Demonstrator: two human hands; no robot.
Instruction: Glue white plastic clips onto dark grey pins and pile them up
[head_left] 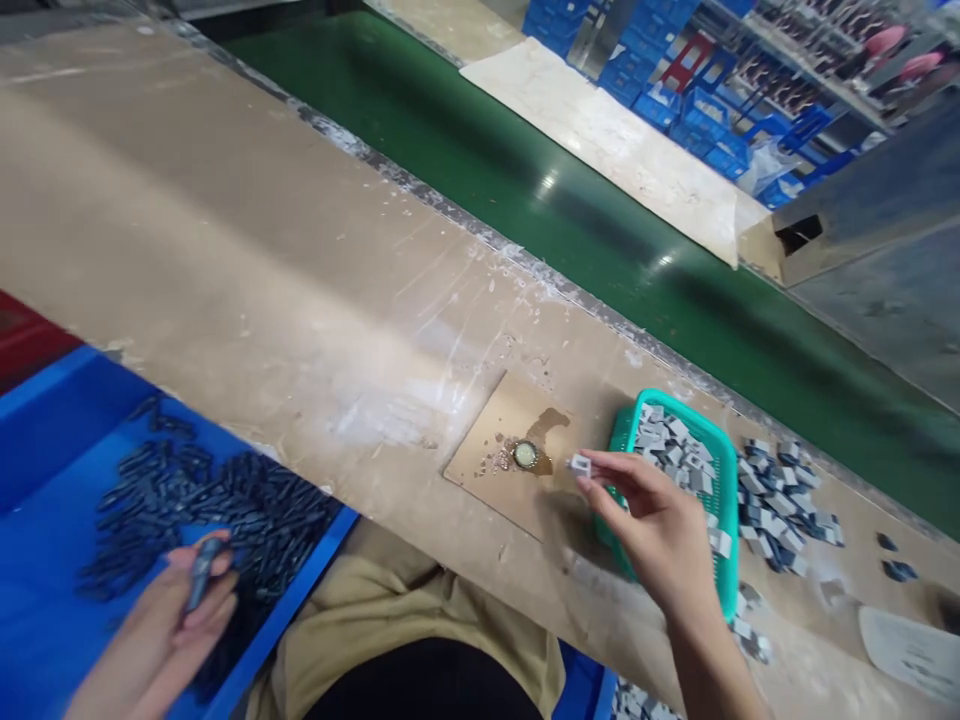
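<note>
Over the blue bin (45, 430) at the lower left, my left hand (180, 610) is closed on a dark elongated plastic part (202, 572). Many similar dark parts (180, 490) lie heaped beneath it in the bin. My right hand (652, 510) pinches a small light-grey block (580, 464) with an opening in it, between thumb and fingertips. That block is held just right of a small round container (526, 455) with pale contents, which stands on a stained cardboard square (495, 430). Behind the right hand stands a green basket (731, 480) full of light-grey blocks (675, 450).
A pile of grey and dark pieces (787, 500) lies right of the basket. At the far right sits a translucent whitish lid-like piece (907, 650). A green belt (465, 170) runs beyond the worktable (225, 270). Stacked blue crates (637, 50) stand farther back.
</note>
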